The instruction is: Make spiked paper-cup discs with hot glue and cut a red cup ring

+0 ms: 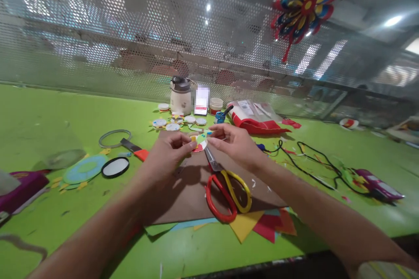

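Note:
Between my hands is a small round paper disc [201,144] with green, red, white and yellow patches. My left hand [172,150] pinches its left edge, thumb over a yellow bit. At the disc's right edge, my right hand [234,144] has thumb and fingertips curled together; whether they grip the disc or a tiny blue scrap [208,133] is hard to make out. Below them, scissors with one red and one yellow handle [221,196] lie on a brown board [183,198]. Coloured paper sheets [247,224] stick out from under the board's near edge.
Behind stand a flask [180,98], a phone [201,101], a tub [216,105] and a blue jar [220,117]. Several white discs [173,127] lie before them. Left are a cutter [134,150], a black-rimmed disc [115,167] and a blue paper ring [85,168]. A black cable [316,174] curls at right.

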A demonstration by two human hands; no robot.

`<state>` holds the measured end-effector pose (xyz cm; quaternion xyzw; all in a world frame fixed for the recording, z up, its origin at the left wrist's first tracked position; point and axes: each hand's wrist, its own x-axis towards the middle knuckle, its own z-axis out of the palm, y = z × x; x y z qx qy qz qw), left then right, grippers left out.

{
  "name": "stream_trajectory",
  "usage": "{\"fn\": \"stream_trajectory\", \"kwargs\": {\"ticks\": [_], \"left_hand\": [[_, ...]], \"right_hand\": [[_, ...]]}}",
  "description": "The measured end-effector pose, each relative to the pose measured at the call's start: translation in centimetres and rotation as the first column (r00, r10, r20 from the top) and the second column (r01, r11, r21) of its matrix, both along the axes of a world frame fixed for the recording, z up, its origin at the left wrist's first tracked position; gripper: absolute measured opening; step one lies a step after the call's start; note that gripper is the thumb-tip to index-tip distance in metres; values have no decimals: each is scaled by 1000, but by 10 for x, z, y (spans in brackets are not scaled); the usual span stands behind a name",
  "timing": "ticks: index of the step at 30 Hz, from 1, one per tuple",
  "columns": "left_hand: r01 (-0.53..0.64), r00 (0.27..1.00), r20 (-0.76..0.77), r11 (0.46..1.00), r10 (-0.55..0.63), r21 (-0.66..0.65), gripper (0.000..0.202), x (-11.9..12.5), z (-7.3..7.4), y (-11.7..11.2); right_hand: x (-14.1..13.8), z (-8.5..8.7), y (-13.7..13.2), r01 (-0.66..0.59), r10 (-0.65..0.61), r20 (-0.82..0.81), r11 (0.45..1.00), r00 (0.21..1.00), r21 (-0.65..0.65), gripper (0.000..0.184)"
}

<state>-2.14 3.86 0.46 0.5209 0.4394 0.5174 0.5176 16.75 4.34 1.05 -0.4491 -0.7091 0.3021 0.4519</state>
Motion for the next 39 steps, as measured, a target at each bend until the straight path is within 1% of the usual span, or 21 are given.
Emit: {"fn": "stream_trajectory", "kwargs": {"ticks": [2, 3, 6, 7, 8, 9, 11, 13, 14, 16, 18, 20, 22, 25, 28, 31, 35, 37, 39], "left_hand": [[27, 993, -120, 999, -22, 40, 22, 0, 1, 1], [43, 985, -167, 997, -32, 59, 22, 0, 0, 1], [50, 980, -195, 995, -32, 87, 22, 1, -2, 4], [52, 980, -194, 995, -33, 89, 22, 1, -2, 4], [50, 980, -196, 994, -31, 94, 22, 2, -3, 3], [49, 979, -201, 994, -28, 103, 22, 3, -3, 2], [57, 975, -219, 990, -28, 127, 21, 5, -1, 0], [72, 969, -244, 987, -34, 147, 19, 5, 1, -4], [81, 965, -259, 985, -40, 149, 18, 6, 3, -5], [95, 957, -288, 984, -48, 152, 17, 5, 6, -8], [110, 950, -308, 980, -54, 168, 17, 5, 7, -9], [121, 942, -331, 977, -57, 175, 18, 5, 8, -10], [128, 930, -364, 978, -60, 166, 19, 5, 7, -9], [130, 921, -385, 979, -61, 158, 20, 6, 6, -7], [132, 925, -374, 977, -61, 167, 20, 8, 5, -6], [141, 926, -369, 981, -83, 134, 24, 9, 4, -7], [150, 926, -360, 987, -116, 66, 28, 8, -1, -6], [145, 922, -366, 989, -124, 30, 29, 7, -4, -4], [142, 926, -353, 990, -135, -8, 31, 5, -8, -1]], "right_hand": [[-2, -1, -2, 4, -4, -28, 1000, 1000, 17, 22], [-3, 0, -3, 20, -20, -14, 998, 1000, 60, 19], [-5, 6, -8, 65, -88, 90, 971, 992, 229, 7], [-6, 7, -8, 81, -112, 109, 963, 988, 257, 6], [-7, 8, -9, 103, -132, 104, 963, 986, 250, 6], [-8, 8, -9, 127, -145, 75, 971, 987, 205, 10], [-9, 6, -7, 162, -162, -23, 986, 987, 33, 23], [-11, 3, -6, 128, -144, -118, 983, 983, -131, 39], [-11, 1, -6, 90, -116, -150, 981, 982, -172, 45], [-13, -1, -6, 7, -42, -188, 984, 981, -180, 50], [-14, -2, -6, -61, 25, -214, 985, 977, -159, 43], [-15, -4, -6, -93, 52, -255, 984, 965, -154, 34], [-16, -6, -6, -102, 55, -291, 984, 955, -147, 30], [-17, -7, -7, -107, 50, -329, 982, 943, -156, 30], [-17, -8, -9, -122, 26, -408, 970, 913, -212, 35], [-18, -11, -11, -125, -9, -462, 958, 887, -258, 35], [-18, -18, -13, -108, -35, -447, 951, 894, -290, 33], [-17, -19, -14, -87, -39, -394, 951, 918, -296, 32], [-13, -17, -15, -34, -48, -309, 966, 950, -255, 31]]}}
